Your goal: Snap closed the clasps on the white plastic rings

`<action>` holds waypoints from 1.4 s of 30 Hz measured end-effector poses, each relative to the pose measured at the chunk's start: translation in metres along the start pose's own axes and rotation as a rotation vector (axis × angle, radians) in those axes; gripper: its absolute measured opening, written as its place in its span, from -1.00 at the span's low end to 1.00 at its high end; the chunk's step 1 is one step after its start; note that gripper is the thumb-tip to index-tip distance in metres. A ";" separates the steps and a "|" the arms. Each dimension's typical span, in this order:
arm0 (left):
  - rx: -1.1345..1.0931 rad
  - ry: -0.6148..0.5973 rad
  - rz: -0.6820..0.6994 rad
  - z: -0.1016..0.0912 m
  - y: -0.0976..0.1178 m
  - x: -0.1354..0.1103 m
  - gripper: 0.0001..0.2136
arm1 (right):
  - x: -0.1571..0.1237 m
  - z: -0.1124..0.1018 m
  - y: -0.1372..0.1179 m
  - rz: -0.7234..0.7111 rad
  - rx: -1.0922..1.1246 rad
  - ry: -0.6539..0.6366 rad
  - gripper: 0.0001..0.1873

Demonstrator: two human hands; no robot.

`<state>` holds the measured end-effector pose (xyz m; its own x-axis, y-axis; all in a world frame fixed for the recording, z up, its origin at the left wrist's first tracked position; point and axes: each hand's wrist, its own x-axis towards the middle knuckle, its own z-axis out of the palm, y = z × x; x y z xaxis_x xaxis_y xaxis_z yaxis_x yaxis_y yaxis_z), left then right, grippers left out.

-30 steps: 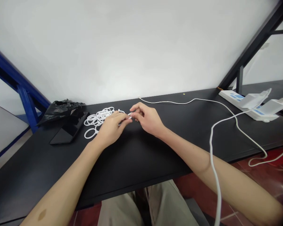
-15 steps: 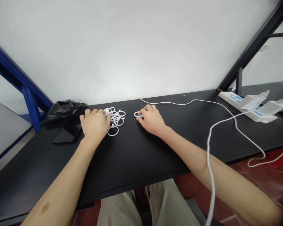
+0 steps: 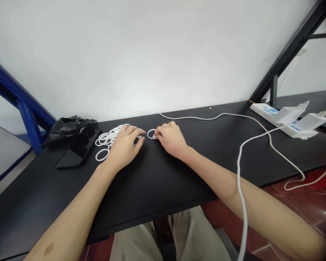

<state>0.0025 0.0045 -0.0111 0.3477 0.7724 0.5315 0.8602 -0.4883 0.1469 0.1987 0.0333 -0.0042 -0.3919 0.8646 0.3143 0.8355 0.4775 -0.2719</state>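
Note:
A heap of several white plastic rings (image 3: 106, 139) lies on the black table (image 3: 157, 174) left of centre. My left hand (image 3: 125, 146) rests palm down over the right side of the heap, fingers stretched flat and pointing right. My right hand (image 3: 170, 138) lies just to the right, fingers curled, its fingertips pinching a single white ring (image 3: 151, 133) that sits on the table between the two hands.
A crumpled black bag (image 3: 68, 127) and a dark flat tablet (image 3: 76, 151) lie left of the rings. A white cable (image 3: 241, 152) runs across the table and off its front edge. A white power strip (image 3: 282, 119) with plugged adapters sits at far right. My knees show below the table edge.
My left hand slid right from the heap's left side over its right side. My right hand shifted slightly left, still at the single ring. A second ago both hands were raised together.

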 end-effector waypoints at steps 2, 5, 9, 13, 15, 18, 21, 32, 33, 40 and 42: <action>-0.023 -0.020 0.015 0.001 0.001 0.000 -0.77 | 0.000 -0.001 -0.001 -0.003 0.002 0.004 -0.84; -0.033 -0.030 0.015 0.000 0.002 0.000 -0.77 | 0.000 -0.001 -0.002 0.007 -0.007 0.001 -0.82; -0.031 -0.034 0.011 -0.001 0.003 0.000 -0.77 | 0.000 0.000 -0.002 0.015 -0.026 0.024 -0.78; -0.033 -0.046 0.010 -0.001 0.004 0.000 -0.78 | -0.001 0.000 -0.002 0.020 -0.043 0.015 -0.80; -0.036 -0.054 0.010 -0.002 0.005 0.001 -0.78 | -0.002 -0.001 -0.002 0.009 -0.050 -0.006 -0.79; -0.041 -0.066 0.010 -0.002 0.006 0.001 -0.78 | -0.002 -0.001 -0.002 -0.011 -0.054 -0.019 -0.77; -0.044 -0.073 0.004 -0.002 0.007 0.001 -0.78 | -0.001 -0.001 -0.002 -0.015 -0.049 -0.001 -0.77; -0.002 0.045 0.034 -0.002 0.002 0.000 -0.79 | -0.005 -0.003 -0.010 -0.139 0.215 0.160 -0.79; 0.000 0.070 0.027 -0.003 0.003 0.000 -0.79 | -0.005 -0.002 -0.011 -0.144 0.283 0.172 -0.80; -0.077 0.204 0.016 -0.011 0.011 0.001 -0.79 | -0.003 0.000 -0.014 -0.101 0.731 0.262 -0.78; -0.150 0.133 0.038 -0.012 0.014 0.002 -0.79 | -0.003 -0.001 -0.015 -0.071 0.789 0.251 -0.81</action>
<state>0.0114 -0.0056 0.0017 0.3174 0.6967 0.6433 0.7791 -0.5784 0.2419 0.1880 0.0239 -0.0002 -0.2577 0.8123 0.5232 0.2596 0.5798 -0.7723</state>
